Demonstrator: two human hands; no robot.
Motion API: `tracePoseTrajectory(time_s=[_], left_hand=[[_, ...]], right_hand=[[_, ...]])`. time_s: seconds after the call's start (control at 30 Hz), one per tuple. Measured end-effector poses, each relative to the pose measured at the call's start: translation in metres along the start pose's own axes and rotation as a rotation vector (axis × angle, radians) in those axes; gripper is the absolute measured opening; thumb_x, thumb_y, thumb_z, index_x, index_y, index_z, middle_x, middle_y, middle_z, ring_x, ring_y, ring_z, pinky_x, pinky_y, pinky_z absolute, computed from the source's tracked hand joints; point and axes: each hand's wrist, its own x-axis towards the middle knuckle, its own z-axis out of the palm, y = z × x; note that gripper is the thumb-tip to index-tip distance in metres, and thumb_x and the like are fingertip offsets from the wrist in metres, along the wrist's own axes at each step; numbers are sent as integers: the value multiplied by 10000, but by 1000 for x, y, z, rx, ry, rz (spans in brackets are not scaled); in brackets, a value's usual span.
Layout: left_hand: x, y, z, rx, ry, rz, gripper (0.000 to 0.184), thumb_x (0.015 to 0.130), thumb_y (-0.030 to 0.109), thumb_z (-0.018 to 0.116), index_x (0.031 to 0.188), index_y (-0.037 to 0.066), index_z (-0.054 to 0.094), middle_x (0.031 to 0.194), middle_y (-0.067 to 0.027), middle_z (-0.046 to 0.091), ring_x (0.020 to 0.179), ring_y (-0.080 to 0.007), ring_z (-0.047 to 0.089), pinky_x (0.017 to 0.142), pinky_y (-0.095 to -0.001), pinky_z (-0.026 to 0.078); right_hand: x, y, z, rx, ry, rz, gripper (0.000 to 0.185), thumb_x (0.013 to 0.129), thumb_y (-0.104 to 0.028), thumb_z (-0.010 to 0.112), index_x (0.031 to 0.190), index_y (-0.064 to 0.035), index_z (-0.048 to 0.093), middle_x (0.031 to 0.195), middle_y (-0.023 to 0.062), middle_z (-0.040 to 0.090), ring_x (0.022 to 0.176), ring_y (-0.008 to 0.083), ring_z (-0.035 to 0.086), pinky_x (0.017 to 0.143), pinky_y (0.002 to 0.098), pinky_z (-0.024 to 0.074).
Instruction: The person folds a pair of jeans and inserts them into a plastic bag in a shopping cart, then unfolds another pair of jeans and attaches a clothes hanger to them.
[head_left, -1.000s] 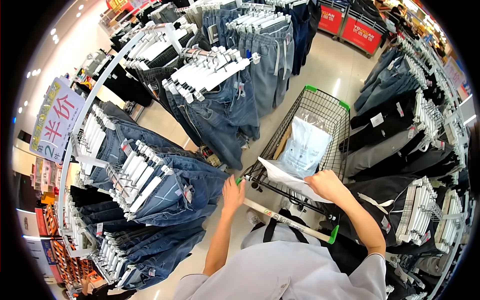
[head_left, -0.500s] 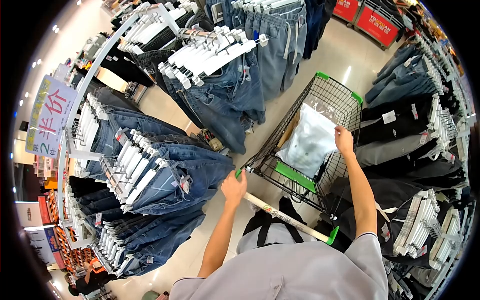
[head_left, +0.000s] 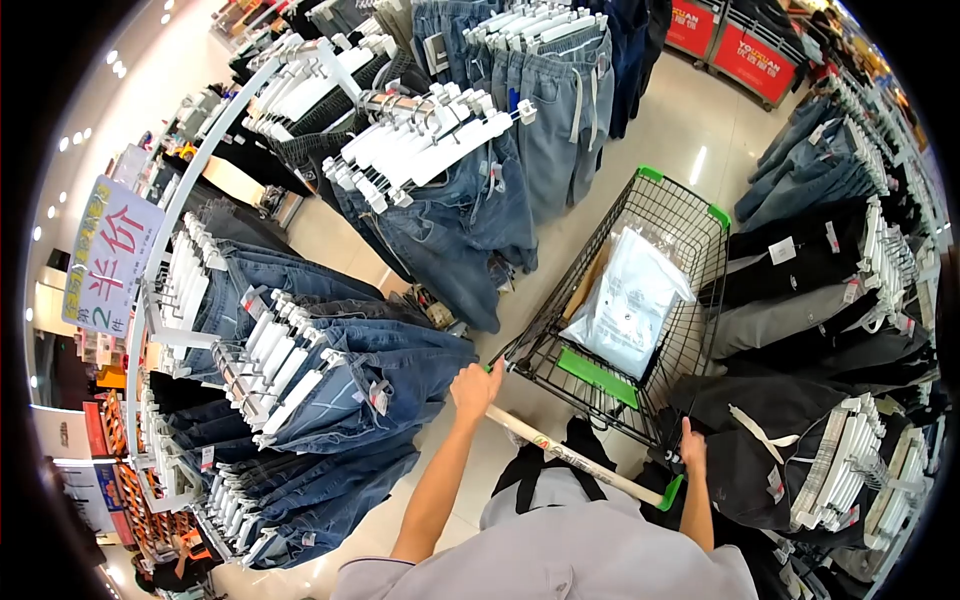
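My left hand (head_left: pixel 474 390) is wrapped round the left end of the cart handle (head_left: pixel 570 457). Beside the handle's right end is my right hand (head_left: pixel 692 446), raised with its thumb up; its other fingers are mostly hidden, and so is anything in them. Ahead stands a black wire shopping cart (head_left: pixel 690 235) with green corners and a green flap (head_left: pixel 597 377). Inside it a white plastic-wrapped package (head_left: pixel 630 305) lies flat, with a brown item along its left side.
Racks of jeans (head_left: pixel 350 370) on white hangers stand close on the left. Dark trousers (head_left: pixel 800 270) hang close on the right. Red bins (head_left: pixel 750 65) are at the far end of the aisle. A person (head_left: pixel 180 570) is at the lower left.
My right hand has let go of the white package and moved back toward the handle's right end. The package has settled flat in the cart. My left hand has stayed on the handle.
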Motion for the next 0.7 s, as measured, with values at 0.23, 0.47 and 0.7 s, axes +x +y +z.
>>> tracePoseTrajectory(time_s=[0.23,0.47,0.7], left_hand=[[-5,6,-2,-93,213,67,616,889,596,614,794,1,745,787,-280,700,804,-473,693,758,-532,554],[-9,2,6,-55,248,121,591,886,587,627,795,14,742,811,-255,710,810,-467,691,742,-543,545],[-17,7,3,-99,219,93,598,893,560,639,758,-19,707,800,-259,698,819,-464,680,747,-525,531]], right_hand=[[10,5,21,-57,135,-155,615,1005,-525,513,888,40,724,835,250,708,872,426,698,843,505,531],[-13,-11,2,-90,148,-144,550,988,-504,535,940,-3,757,974,299,701,976,489,666,889,537,526],[-20,-14,-2,-155,240,-180,528,986,-468,558,917,19,750,932,288,709,922,474,686,842,521,552]])
